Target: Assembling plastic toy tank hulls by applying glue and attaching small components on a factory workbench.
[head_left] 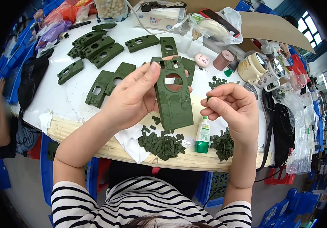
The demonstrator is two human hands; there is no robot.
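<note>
Left hand [133,95]: thumb and fingers gripping green model-tank hull [175,106]. Right hand [235,110]: thumb and forefinger pinching tiny dark piece [209,98], apart from hull. Risk: slight fingertip hold could slip, losing piece among loose parts [222,146] below.

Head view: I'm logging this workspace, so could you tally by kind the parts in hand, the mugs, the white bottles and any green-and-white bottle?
Large green part, in the left hand: 1
Small green piece, in the right hand: 1
Mugs: 2
White bottles: 2
Green-and-white bottle: 1
Total: 7
</note>
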